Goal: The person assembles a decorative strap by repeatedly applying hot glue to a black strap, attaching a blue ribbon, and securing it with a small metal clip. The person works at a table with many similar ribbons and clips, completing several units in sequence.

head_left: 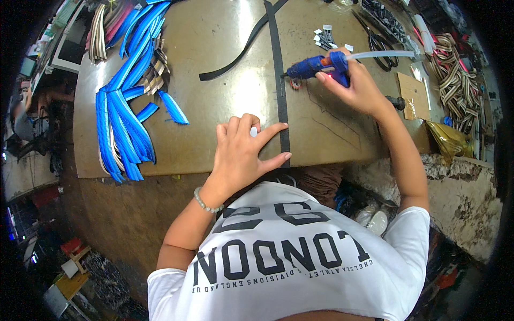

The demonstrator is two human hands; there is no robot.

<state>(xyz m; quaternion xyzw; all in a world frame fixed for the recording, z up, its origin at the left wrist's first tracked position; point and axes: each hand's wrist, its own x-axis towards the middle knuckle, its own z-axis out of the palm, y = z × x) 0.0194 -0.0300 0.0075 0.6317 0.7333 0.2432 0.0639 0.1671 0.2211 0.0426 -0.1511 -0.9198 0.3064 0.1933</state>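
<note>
My right hand [360,88] is wrapped round a blue hot glue gun [317,67]. A long whitish glue stick [383,54] juts from its back. The gun's dark nozzle points left and meets, or nearly meets, a black webbing strap [277,64] lying lengthwise on the table. Lower down, my left hand [235,147] presses the strap near the table's front edge with thumb and forefinger spread. Its other fingers curl in, with a small white label [254,131] showing among them. Another black strap end [214,75] curves off to the left.
Blue striped straps [120,125] are heaped on the table's left side. Small black and white labels [324,38], black scissors [379,48], a cardboard piece [414,96] and bundled striped webbing [452,75] lie on the right. A thin cord [342,134] trails across the tabletop [187,144].
</note>
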